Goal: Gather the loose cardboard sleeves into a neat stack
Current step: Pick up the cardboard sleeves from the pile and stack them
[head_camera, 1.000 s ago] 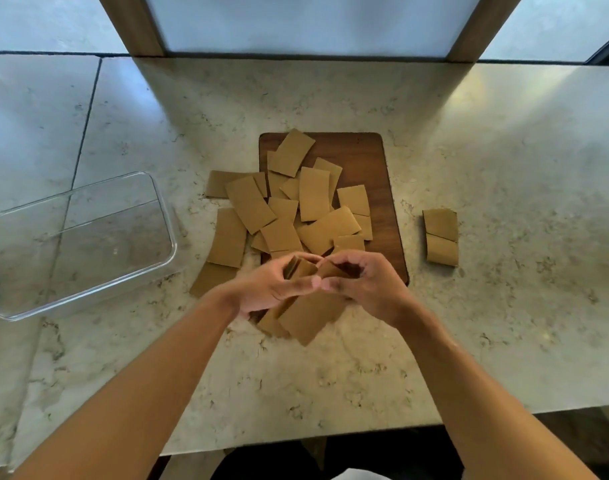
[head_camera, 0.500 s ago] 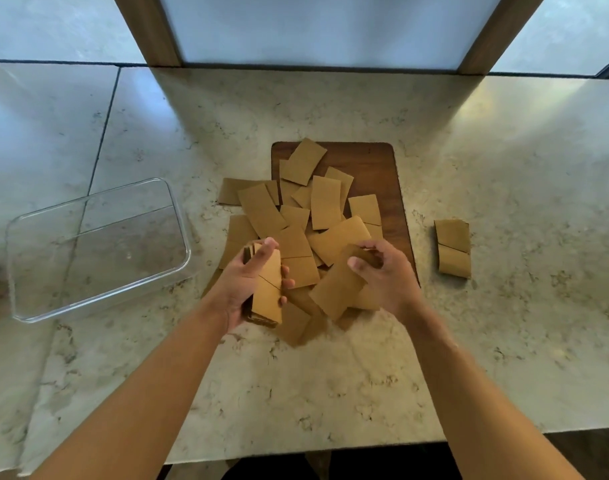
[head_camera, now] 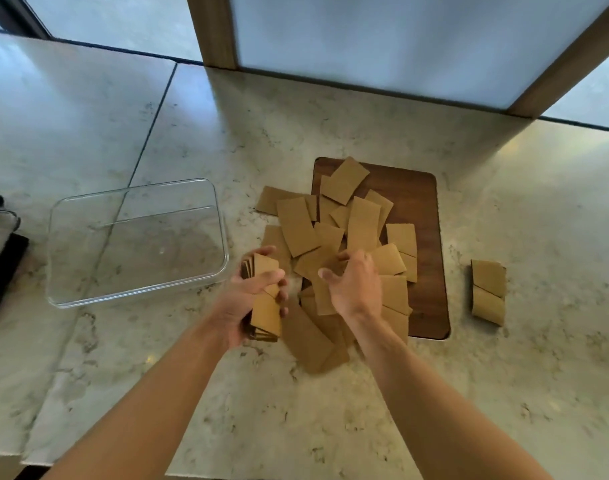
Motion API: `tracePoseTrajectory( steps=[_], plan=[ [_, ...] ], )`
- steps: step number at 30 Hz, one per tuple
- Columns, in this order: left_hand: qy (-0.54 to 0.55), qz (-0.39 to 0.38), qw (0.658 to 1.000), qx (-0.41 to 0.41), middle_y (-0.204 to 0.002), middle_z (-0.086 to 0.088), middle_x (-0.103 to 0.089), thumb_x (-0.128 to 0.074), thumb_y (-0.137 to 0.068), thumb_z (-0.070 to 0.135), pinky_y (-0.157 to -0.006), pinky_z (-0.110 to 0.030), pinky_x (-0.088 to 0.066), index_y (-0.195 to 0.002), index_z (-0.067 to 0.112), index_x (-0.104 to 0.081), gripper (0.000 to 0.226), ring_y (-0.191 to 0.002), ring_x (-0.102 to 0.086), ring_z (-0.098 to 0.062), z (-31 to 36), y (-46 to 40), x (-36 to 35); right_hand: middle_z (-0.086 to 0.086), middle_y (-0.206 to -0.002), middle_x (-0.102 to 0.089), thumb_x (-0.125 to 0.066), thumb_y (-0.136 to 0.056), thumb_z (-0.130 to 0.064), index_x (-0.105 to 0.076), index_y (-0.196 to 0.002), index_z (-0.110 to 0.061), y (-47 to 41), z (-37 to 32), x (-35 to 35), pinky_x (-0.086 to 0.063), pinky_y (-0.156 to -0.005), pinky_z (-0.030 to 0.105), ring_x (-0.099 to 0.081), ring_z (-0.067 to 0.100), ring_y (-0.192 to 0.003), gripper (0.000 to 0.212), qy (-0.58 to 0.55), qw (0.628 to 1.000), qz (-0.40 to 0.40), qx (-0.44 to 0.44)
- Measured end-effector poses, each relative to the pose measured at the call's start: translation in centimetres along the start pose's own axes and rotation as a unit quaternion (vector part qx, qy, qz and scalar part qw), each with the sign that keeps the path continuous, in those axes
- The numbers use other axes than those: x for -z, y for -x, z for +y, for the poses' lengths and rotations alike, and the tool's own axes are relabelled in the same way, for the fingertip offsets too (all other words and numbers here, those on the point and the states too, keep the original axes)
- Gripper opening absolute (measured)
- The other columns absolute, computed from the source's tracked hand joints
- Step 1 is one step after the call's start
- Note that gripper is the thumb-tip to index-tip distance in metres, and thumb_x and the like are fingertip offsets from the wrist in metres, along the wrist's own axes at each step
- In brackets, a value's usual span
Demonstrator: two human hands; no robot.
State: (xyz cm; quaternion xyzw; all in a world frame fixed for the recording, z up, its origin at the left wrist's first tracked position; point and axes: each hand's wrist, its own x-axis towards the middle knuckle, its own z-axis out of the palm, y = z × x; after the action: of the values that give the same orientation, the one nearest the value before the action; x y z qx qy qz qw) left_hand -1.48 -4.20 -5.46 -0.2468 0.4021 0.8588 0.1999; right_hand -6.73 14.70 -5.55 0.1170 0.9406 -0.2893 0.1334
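**Mid-gather: bundle in left hand, right reaching for the next sleeve**

We're partway thru the collecting step. Our left hand [head_camera: 253, 299] has its fingers and thumb wrapped round a small stack [head_camera: 265, 303] of sleeves, held roughly upright just off the near-left edge of the pile, above the counter. Our right hand [head_camera: 355, 289] is down over the loose sleeves [head_camera: 331, 237], fingers curled, thumb out to the left; it seems to be pinching or dragging 1 sleeve under the palm, but we can't tell for sure whether anything is actually caught, since the hand hides the contact.

Most of the job is left, we reckon: a good many sleeves lie scattered and overlapping, some on the wooden board [head_camera: 424, 244], some spilling off its left and near edges onto the counter. 2 more sleeves [head_camera: 488, 292] sit well apart to the right, touching each other.

Next move, as we judge it: lift 1 sleeve clear w/o dragging its neighbours, turn it to match the bundle, slide it on w/ edges flush. Flat card on smooth stone is fiddly to get a nail under, so an overlapping piece is the easier pick.

Surface & room: pale marbled stone counter [head_camera: 296, 410] w/ a seam on the left, frosted panels in wood frames [head_camera: 213, 29] behind. A clear plastic container [head_camera: 88, 296] stands left of the pile, nothing visible in it. Dark object at far-left edge, too cropped to ID.
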Motion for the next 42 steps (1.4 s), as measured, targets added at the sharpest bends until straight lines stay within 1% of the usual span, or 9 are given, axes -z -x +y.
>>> tracePoseTrajectory(
  steps=[5,9,14,17,20,25,33,36,42],
  plan=[
    [-0.045,0.075,0.996,-0.017,-0.1,-0.022,-0.069,-0.095,-0.063,0.034,-0.07,-0.049,-0.06,-0.115,0.023,-0.066,0.061,-0.077,-0.068,-0.032,0.3,-1.9,-2.4,0.001,-0.093,-0.075,-0.075,-0.095,-0.027,-0.069,-0.099,-0.021,-0.6,0.0,1.5,-0.051,-0.054,0.013,-0.069,0.005,-0.069,0.009,-0.313,0.945,-0.023,-0.095],
    [-0.195,0.14,0.969,-0.059,-0.099,-0.014,-0.071,-0.09,-0.054,0.059,-0.072,-0.046,-0.064,-0.115,0.034,-0.064,0.071,-0.074,-0.068,-0.022,-0.4,-3.3,-4.7,-0.003,-0.107,-0.071,-0.066,-0.101,-0.021,-0.061,-0.109,-0.028,0.2,-0.2,1.6,-0.051,-0.056,0.008,-0.067,0.007,-0.085,0.012,-0.338,0.937,-0.049,-0.069],
    [-0.226,0.075,0.969,-0.06,-0.094,-0.004,-0.079,-0.091,-0.06,0.061,-0.06,-0.026,-0.06,-0.116,0.031,-0.068,0.067,-0.074,-0.076,-0.012,0.4,-4.5,-4.8,0.0,-0.073,-0.054,-0.057,-0.106,-0.016,-0.071,-0.119,-0.01,-0.5,1.7,3.3,-0.041,-0.05,0.018,-0.046,0.003,-0.054,0.02,-0.46,0.88,-0.106,-0.059],
    [-0.193,0.014,0.981,0.011,-0.097,-0.003,-0.081,-0.084,-0.083,0.025,-0.066,-0.044,-0.064,-0.112,0.036,-0.074,0.034,-0.083,-0.079,-0.021,0.3,-5.4,-5.6,0.001,-0.08,-0.066,-0.058,-0.106,-0.016,-0.07,-0.117,-0.02,0.1,1.9,2.7,-0.046,-0.052,0.018,-0.055,0.004,-0.056,0.017,-0.438,0.883,-0.164,-0.042],
    [-0.073,0.012,0.995,0.071,-0.1,-0.023,-0.078,-0.055,-0.092,-0.006,-0.073,-0.056,-0.063,-0.117,0.025,-0.073,0.043,-0.087,-0.077,-0.039,-0.3,-6.1,-6.3,0.003,-0.097,-0.073,-0.058,-0.105,-0.024,-0.062,-0.129,-0.021,-0.9,3.9,3.7,-0.052,-0.064,0.019,-0.065,0.004,-0.072,0.024,-0.357,0.925,-0.001,-0.132],
    [-0.001,-0.016,0.999,0.051,-0.09,-0.016,-0.065,-0.073,-0.09,0.012,-0.062,-0.044,-0.058,-0.13,0.029,-0.063,0.045,-0.071,-0.065,-0.028,-0.8,-6.5,-7.7,0.005,-0.13,-0.051,-0.08,-0.078,-0.06,-0.05,-0.138,-0.02,0.0,9.1,5.7,-0.047,-0.108,0.046,-0.048,0.025,-0.123,0.078,0.038,0.987,0.005,-0.158],
    [-0.109,0.014,0.992,0.066,-0.098,-0.016,-0.069,-0.082,-0.078,0.048,-0.068,-0.046,-0.062,-0.132,0.02,-0.054,0.067,-0.08,-0.072,-0.028,-2.0,-5.6,-9.6,-0.004,-0.1,-0.069,-0.064,-0.101,-0.037,-0.064,-0.103,-0.026,0.2,10.7,8.3,-0.059,-0.081,0.038,-0.068,0.021,-0.098,0.011,-0.241,0.956,0.072,-0.151],
    [-0.183,-0.002,0.98,0.078,-0.109,-0.014,-0.072,-0.088,-0.068,0.058,-0.08,-0.051,-0.063,-0.125,0.026,-0.062,0.071,-0.095,-0.073,-0.031,-3.0,-4.9,-10.3,-0.009,-0.088,-0.067,-0.048,-0.108,-0.039,-0.067,-0.087,-0.032,1.0,6.6,6.5,-0.049,-0.069,0.028,-0.063,0.011,-0.086,0.029,-0.325,0.937,-0.002,-0.13],
    [-0.077,0.058,0.994,0.058,-0.113,-0.023,-0.076,-0.066,-0.094,0.004,-0.078,-0.055,-0.063,-0.121,0.029,-0.071,0.037,-0.099,-0.075,-0.041,-2.4,-4.8,-8.3,-0.002,-0.116,-0.057,-0.051,-0.107,-0.028,-0.071,-0.125,-0.026,-0.7,4.4,4.2,-0.046,-0.108,0.044,-0.051,0.016,-0.112,0.026,-0.165,0.986,0.006,-0.016]
  ],
)
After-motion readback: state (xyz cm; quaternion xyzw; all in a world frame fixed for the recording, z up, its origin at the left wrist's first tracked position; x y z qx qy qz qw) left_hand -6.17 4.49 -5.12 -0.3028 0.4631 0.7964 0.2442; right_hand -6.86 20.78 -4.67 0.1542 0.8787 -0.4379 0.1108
